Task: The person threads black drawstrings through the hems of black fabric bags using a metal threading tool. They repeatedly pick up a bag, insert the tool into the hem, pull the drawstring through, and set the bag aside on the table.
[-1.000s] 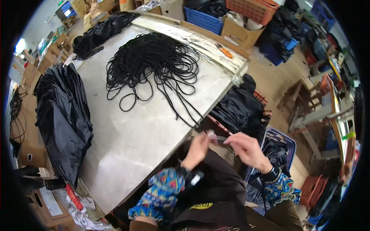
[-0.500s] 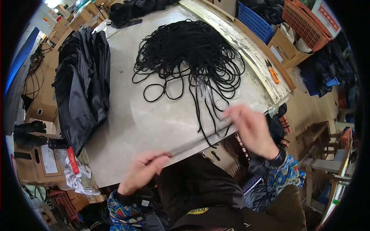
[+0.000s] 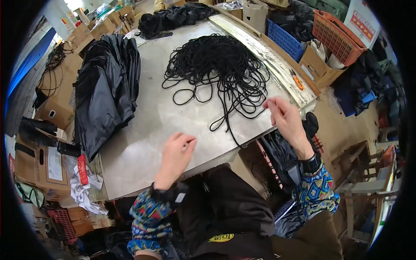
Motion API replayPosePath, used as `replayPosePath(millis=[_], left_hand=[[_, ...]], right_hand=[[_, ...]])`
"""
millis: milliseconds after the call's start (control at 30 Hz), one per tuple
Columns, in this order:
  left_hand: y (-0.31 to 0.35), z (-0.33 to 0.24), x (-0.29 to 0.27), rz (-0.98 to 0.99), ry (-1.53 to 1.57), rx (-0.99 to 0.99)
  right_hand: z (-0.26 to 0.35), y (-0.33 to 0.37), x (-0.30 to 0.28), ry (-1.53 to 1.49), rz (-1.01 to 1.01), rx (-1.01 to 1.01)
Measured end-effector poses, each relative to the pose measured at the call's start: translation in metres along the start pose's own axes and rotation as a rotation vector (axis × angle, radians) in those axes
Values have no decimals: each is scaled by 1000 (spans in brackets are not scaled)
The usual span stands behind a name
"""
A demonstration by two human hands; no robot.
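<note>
A big heap of thin black cord (image 3: pixel 216 56) lies in loops on the pale grey tabletop (image 3: pixel 147 160). Several strands trail from it toward the near edge, and one end hangs slightly over. My right hand (image 3: pixel 286 121) is at the heap's lower right, thumb and fingers pinched together where a strand of cord reaches the fingertips. Over the near part of the table, my left hand (image 3: pixel 175 156) has its fingers loosely bent, with a gap between thumb and forefinger and no cord seen in it.
Folded black fabric (image 3: pixel 106 91) drapes along the table's left side; more dark fabric (image 3: pixel 173 19) sits at the far edge. Orange-handled snips (image 3: pixel 297 81) lie on the right border. Beyond stand a blue basket (image 3: pixel 284 41), an orange basket (image 3: pixel 338 37) and a cardboard box (image 3: pixel 323 67).
The dark strand stretched between my hands is gone. My left hand has risen away from the near edge, and my right hand has moved up toward the heap. Fewer strands trail near the edge.
</note>
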State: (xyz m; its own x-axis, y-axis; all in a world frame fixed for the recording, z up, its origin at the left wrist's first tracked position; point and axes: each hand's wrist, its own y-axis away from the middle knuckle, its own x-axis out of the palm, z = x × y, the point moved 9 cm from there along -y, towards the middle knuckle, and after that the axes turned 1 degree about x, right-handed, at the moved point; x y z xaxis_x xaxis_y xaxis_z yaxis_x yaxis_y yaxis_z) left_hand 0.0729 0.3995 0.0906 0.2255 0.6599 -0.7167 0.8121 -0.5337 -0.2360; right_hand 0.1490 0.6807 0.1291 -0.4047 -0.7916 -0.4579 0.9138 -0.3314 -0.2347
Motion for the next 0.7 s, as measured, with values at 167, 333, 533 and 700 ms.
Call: replayPosePath(millis=[167, 333, 533, 700], left_hand=[[-10, -72, 59, 22, -88, 399], [-2, -72, 71, 223, -94, 515], [84, -63, -211, -528, 55, 49], [219, -167, -327, -413, 1606, 1012]], right_hand=[[3, 33, 5, 34, 15, -83], [-8, 48, 8, -118, 18, 45], [-41, 73, -7, -199, -74, 86], [-45, 96, 26, -476, 44, 290]])
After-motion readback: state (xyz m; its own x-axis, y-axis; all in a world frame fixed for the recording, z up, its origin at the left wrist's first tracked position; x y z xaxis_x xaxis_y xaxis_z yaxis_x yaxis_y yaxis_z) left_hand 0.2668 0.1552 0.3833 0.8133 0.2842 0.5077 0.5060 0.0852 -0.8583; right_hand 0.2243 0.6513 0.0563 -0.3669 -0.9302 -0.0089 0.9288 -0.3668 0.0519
